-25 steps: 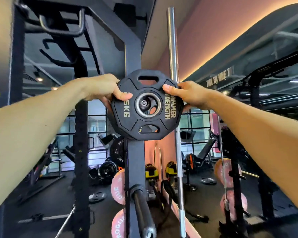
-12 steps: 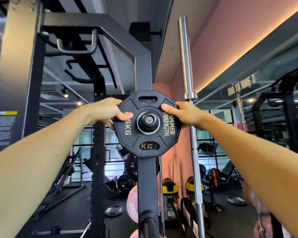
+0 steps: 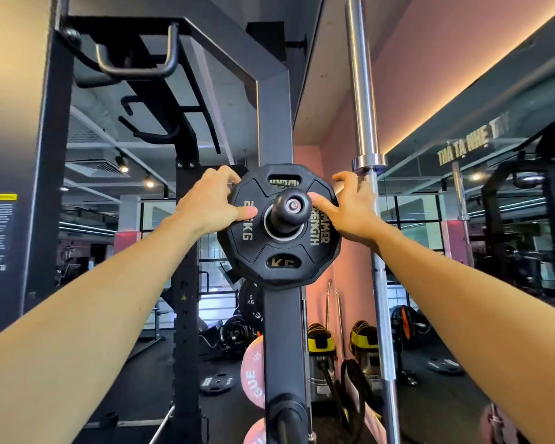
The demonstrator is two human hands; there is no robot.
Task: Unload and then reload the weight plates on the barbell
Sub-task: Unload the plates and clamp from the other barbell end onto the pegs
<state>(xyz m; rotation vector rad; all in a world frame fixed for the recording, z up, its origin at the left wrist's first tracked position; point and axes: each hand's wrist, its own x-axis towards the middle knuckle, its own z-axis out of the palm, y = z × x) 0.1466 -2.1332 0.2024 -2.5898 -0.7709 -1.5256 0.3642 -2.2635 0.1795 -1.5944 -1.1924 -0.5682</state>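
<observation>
Reaching up toward the middle of the frame, we have both hands on a black weight plate [image 3: 279,248] that sits on a storage peg [image 3: 290,208] of the dark rack upright [image 3: 274,123]. Our left hand [image 3: 210,205] grasps the plate's left edge, its thumb pressed flat on the face beside the "KG" lettering and its fingers curled over the rim. Our right hand [image 3: 350,208] grasps the right edge the same way, thumb on the face near the hub, above the gold "STRENGTH" lettering, fingers hooked behind the rim. The peg's rounded black end pokes out through the plate's centre hole toward us. Through the plate's upper and lower slots we see gold lettering of another plate behind it. Just right of our right hand a silver barbell [image 3: 362,91] stands upright, running from the top of the frame to the bottom. Lower in the frame, pink plates [image 3: 253,376] hang beside the upright, and two yellow-topped vacuum cleaners [image 3: 321,357] stand on the floor at the pink wall.
</observation>
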